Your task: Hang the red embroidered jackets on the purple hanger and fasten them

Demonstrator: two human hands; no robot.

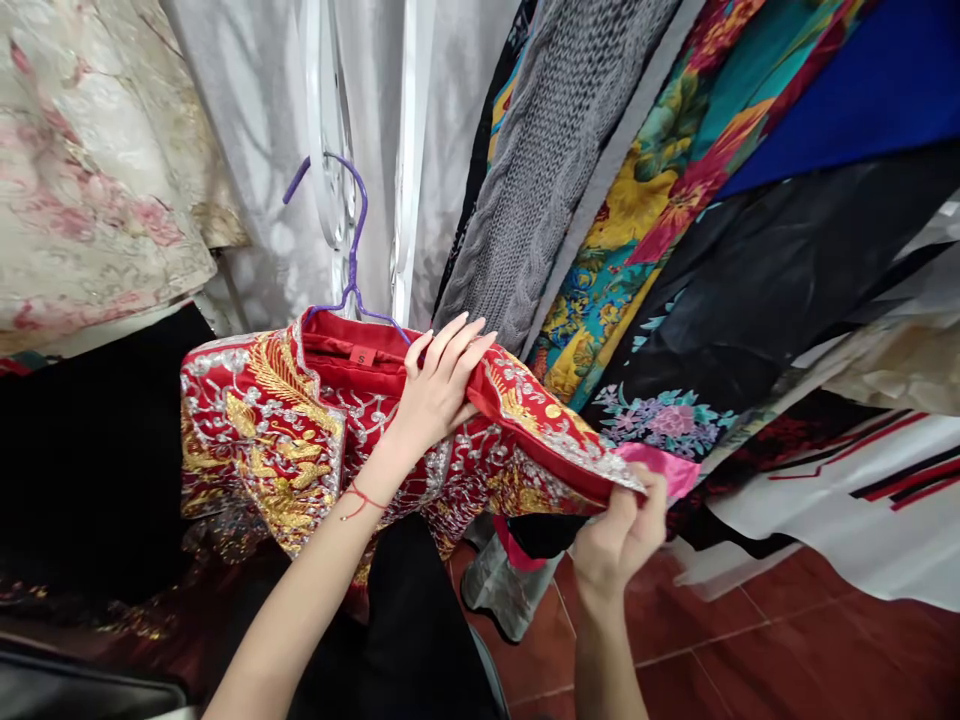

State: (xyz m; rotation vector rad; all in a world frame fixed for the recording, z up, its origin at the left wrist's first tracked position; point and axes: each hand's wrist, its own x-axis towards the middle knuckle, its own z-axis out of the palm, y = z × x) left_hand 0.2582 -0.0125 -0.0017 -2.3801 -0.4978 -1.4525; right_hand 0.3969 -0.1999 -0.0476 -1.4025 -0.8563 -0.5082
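A red jacket (292, 440) with gold and silver embroidery hangs on a purple hanger (351, 255). Inside its collar a small red label marked S shows. My left hand (439, 385) lies at the collar on the right shoulder, fingers bent over the edge and pressing the cloth near the hanger's arm. Farther right, my right hand (626, 525) pinches the jacket's silver-trimmed edge and holds it stretched out to the side. The fingertips of the right hand are partly hidden behind the cloth.
A white metal rack (405, 170) stands behind the hanger, before a pale curtain. On the right hang a grey knit garment (555, 150), floral cloth and a black garment (795, 270). A cream floral garment (97, 180) hangs at left. Red tiles (720, 650) cover the floor.
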